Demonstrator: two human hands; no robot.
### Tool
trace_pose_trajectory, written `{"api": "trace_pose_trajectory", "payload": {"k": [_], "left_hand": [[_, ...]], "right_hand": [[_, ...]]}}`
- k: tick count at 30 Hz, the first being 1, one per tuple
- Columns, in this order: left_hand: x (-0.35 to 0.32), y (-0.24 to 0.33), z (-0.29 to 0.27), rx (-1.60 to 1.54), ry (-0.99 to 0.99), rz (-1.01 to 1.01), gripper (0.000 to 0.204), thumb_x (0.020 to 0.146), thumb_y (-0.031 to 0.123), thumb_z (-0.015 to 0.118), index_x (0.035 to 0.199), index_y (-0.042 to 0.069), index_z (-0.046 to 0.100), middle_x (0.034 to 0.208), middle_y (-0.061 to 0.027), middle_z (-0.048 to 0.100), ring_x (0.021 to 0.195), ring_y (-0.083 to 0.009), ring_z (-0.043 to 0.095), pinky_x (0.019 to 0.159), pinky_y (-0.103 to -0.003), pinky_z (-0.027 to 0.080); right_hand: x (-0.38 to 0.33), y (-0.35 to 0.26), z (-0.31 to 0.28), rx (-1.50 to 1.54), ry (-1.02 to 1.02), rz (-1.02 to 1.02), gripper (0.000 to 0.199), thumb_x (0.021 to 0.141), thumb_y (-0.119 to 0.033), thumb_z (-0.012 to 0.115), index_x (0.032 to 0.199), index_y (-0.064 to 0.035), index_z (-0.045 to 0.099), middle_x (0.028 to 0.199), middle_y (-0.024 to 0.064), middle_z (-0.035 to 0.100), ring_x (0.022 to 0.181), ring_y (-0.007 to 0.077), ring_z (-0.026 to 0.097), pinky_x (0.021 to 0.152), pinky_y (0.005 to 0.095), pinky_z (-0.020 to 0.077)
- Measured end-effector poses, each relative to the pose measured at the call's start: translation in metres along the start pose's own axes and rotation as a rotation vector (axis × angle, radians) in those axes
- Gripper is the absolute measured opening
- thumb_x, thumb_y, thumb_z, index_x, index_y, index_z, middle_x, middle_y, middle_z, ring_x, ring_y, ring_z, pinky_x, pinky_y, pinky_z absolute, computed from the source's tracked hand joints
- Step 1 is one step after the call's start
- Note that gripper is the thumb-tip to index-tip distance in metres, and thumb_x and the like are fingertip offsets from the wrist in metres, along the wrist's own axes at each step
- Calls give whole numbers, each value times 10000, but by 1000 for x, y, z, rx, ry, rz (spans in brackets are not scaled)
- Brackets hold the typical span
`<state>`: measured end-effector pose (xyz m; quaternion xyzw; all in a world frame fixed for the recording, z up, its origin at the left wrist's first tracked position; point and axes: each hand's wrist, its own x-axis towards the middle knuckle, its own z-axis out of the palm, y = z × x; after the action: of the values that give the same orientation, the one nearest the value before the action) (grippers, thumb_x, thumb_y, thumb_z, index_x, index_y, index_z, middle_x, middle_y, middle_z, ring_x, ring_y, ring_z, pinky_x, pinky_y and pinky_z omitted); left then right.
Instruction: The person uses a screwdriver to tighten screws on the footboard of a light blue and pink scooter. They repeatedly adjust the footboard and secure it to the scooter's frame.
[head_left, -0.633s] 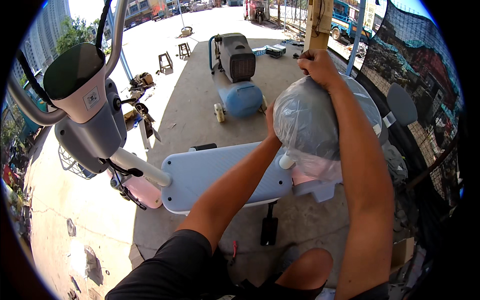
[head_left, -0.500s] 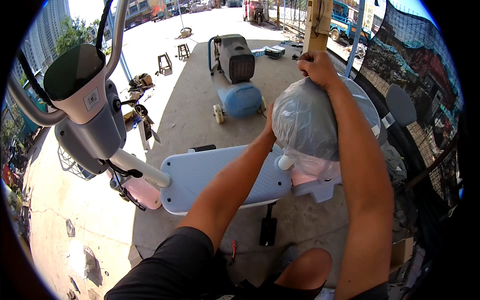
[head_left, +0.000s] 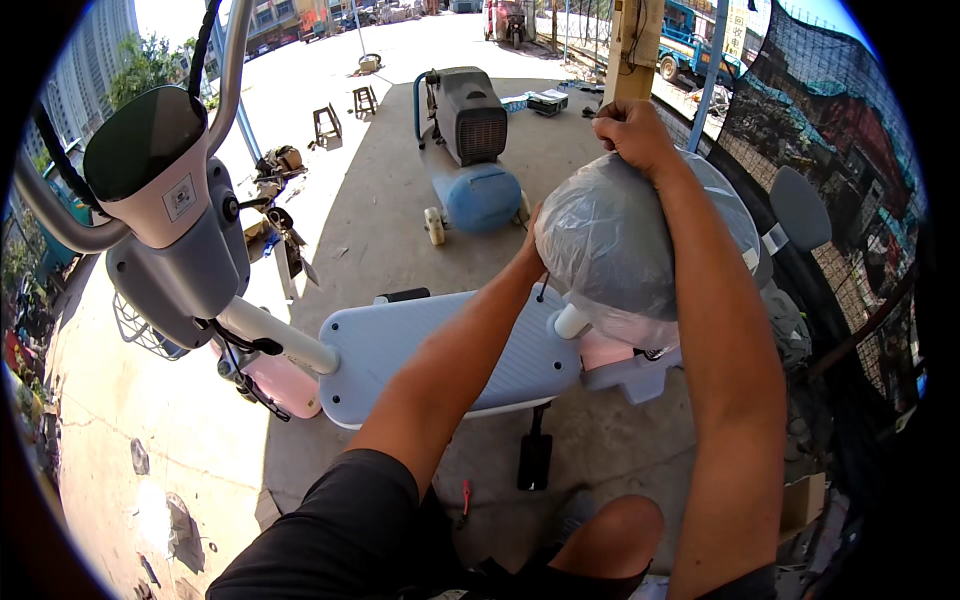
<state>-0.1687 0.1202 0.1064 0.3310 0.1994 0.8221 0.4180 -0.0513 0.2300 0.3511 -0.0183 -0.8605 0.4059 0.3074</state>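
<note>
A grey scooter seat [head_left: 615,240] wrapped in clear plastic stands on a white post above the rear of a scooter. My left hand [head_left: 535,238] is against the seat's left side; its fingers are mostly hidden behind the seat. A short, thin dark rod [head_left: 542,288] shows just below it. My right hand [head_left: 635,135] is closed over the far top edge of the seat, thumb and fingers pressed together, and what they may hold cannot be made out. Under my left forearm lies the pale grey footboard [head_left: 440,340], with a black pedal [head_left: 535,460] below it.
The scooter's handlebar and display [head_left: 145,145] rise at the left. Beyond the footboard stands a blue air compressor [head_left: 480,195]. A red-handled tool [head_left: 466,492] lies on the floor near my knee. A wooden post [head_left: 628,55] and dark netting [head_left: 810,120] border the right.
My left hand has shifted slightly left and up along the seat's side, and the thin rod below it shows more. My right hand has barely moved.
</note>
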Motion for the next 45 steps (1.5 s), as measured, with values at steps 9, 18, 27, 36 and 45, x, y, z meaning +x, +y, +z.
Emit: {"api": "trace_pose_trajectory", "payload": {"k": [9,18,27,36,45], "left_hand": [[-13,-20,82,627,268,512,327,1006,247,586,1203,-2,670,1087,-82,732,951,-184,716,827,-366,606],[-3,19,41,18,77,-69,537,1055,437,384,1302,29,631,1214,-133,705,1057,-262,720,918,-427,611],[-5,0,-20,71,237,257,516,1046,426,414,1293,35,642,1207,-129,710,1051,-265,708,927,-419,591],[-17,-4,32,314,38,174,440,1037,215,592,1439,47,535,1315,-99,661,1171,-185,648,1014,-391,558],[8,4,11,-189,99,-95,550,1057,428,354,1436,82,553,1372,-133,639,1166,-295,671,1024,-456,558]], "right_hand": [[-3,19,-10,-5,15,8,191,831,-164,724,870,22,749,715,67,693,618,134,641,613,297,522],[1,6,1,25,26,-1,197,824,-163,725,864,29,748,706,67,689,616,132,634,609,299,519],[5,-13,19,123,5,-11,171,828,-135,719,861,32,742,711,62,688,620,128,637,611,286,523],[-1,16,-12,20,23,11,178,823,-152,722,855,22,743,716,57,692,623,126,640,614,290,521],[2,3,1,82,21,11,171,822,-143,732,863,23,735,723,60,691,626,124,633,606,291,517]]}}
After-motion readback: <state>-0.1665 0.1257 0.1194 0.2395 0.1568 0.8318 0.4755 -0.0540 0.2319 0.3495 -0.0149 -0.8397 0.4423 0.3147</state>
